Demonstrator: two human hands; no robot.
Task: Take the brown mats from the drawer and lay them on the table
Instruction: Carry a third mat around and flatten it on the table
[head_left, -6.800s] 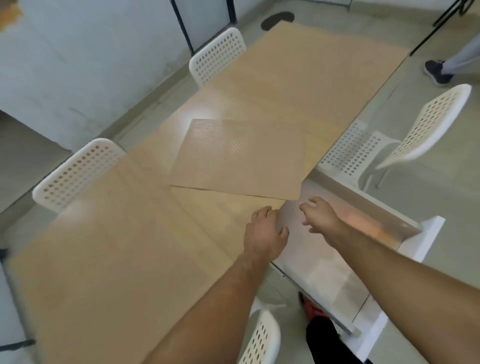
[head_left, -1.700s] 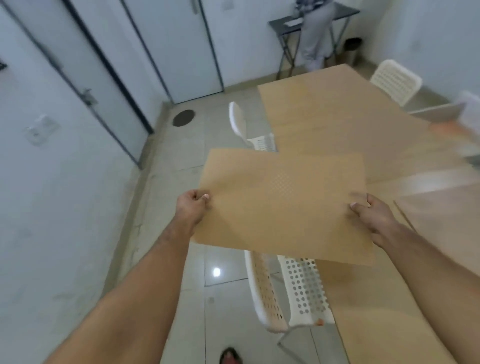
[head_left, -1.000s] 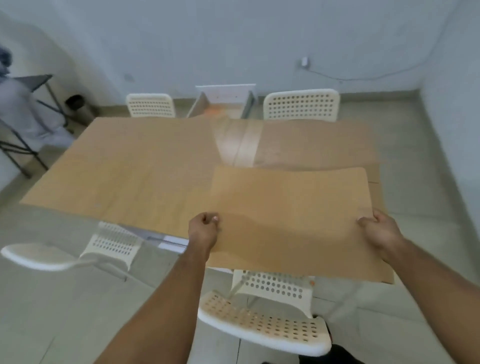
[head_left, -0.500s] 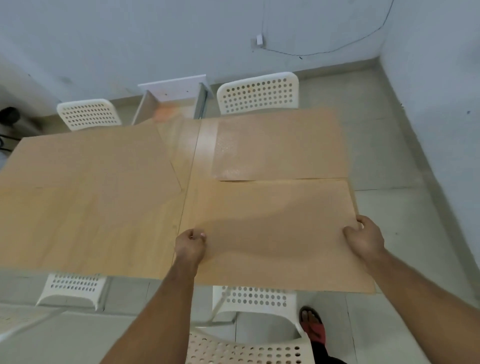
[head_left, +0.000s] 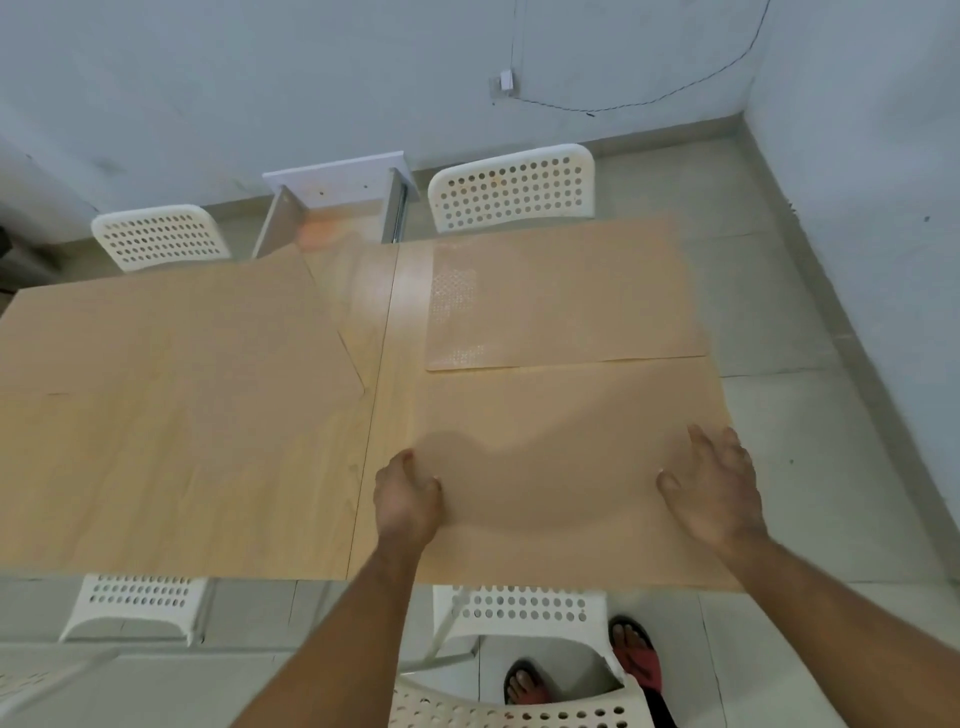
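Note:
A brown mat (head_left: 566, 441) lies flat on the near right part of the wooden table (head_left: 379, 322). My left hand (head_left: 408, 496) rests on its left edge with the fingers curled against the mat. My right hand (head_left: 714, 488) lies flat on its right side, fingers spread. A second brown mat (head_left: 566, 296) lies just beyond it, touching its far edge. Another brown mat (head_left: 166, 332) covers the far left part of the table. The white drawer (head_left: 337, 208) stands open at the table's far side.
White perforated chairs stand around the table: two at the far side (head_left: 514, 187) (head_left: 161, 236), two at the near side (head_left: 519, 613) (head_left: 140, 603). My feet in red sandals (head_left: 636, 654) are on the tiled floor. Walls close the far side and right.
The mat I carried in both hands has come down flat on the table's near right part. My right hand has let go and spread flat on it; my left has eased to the edge.

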